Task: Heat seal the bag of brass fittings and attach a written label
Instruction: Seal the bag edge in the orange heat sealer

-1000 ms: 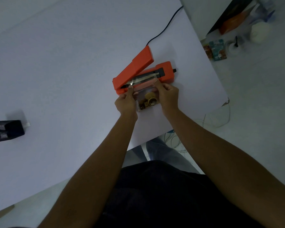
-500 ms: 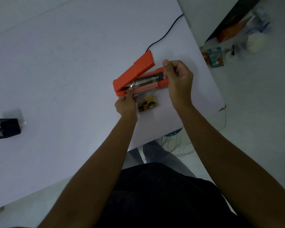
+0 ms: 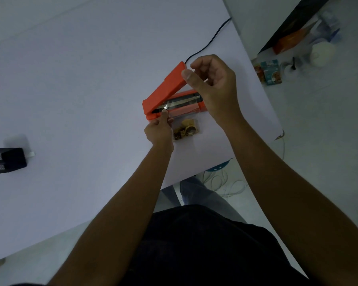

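An orange heat sealer [image 3: 165,89] lies on the white table [image 3: 81,100] with its lid arm raised. A clear bag of brass fittings [image 3: 186,130] lies in front of it, its open top laid across the sealing strip. My left hand [image 3: 159,129] pinches the bag's left top corner against the sealer. My right hand [image 3: 211,83] is at the free end of the raised lid arm, thumb and fingers curled round its tip.
A black power cord [image 3: 211,40] runs from the sealer off the table's far edge. A black mesh holder [image 3: 6,159] stands at the left. The table's right edge is close to the sealer; boxes and jars [image 3: 271,73] lie on the floor beyond.
My right hand let go of the bag's right side and rose to the tip of the sealer's lid arm. My left hand stayed on the bag's left corner.
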